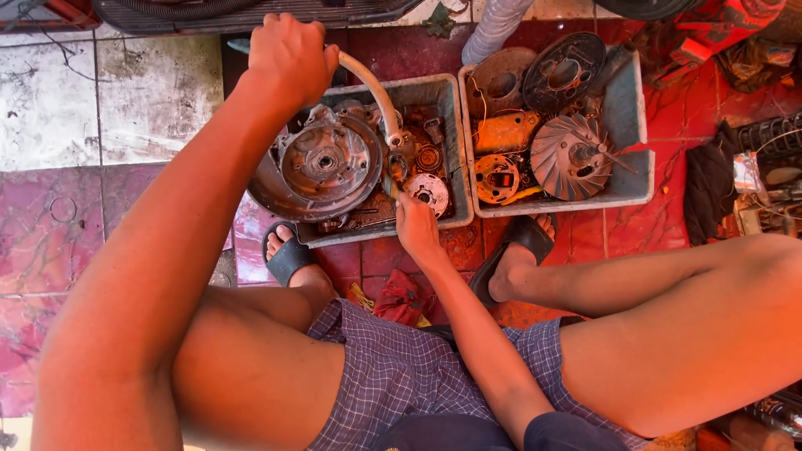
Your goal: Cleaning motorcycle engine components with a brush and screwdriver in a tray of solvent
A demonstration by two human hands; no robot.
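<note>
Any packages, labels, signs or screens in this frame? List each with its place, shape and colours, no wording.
No labels, signs or screens show.
Left tray: grey rectangular bin on the red floor, holding rusty round engine parts.
Right tray: matching grey bin beside it, with a finned fan wheel and orange parts.
Left hand grips a pale hose; right hand reaches into the left tray.

left tray point(451, 150) – round housing point(322, 163) inside | right tray point(639, 171) – finned wheel point(571, 156) inside, just beside
</note>
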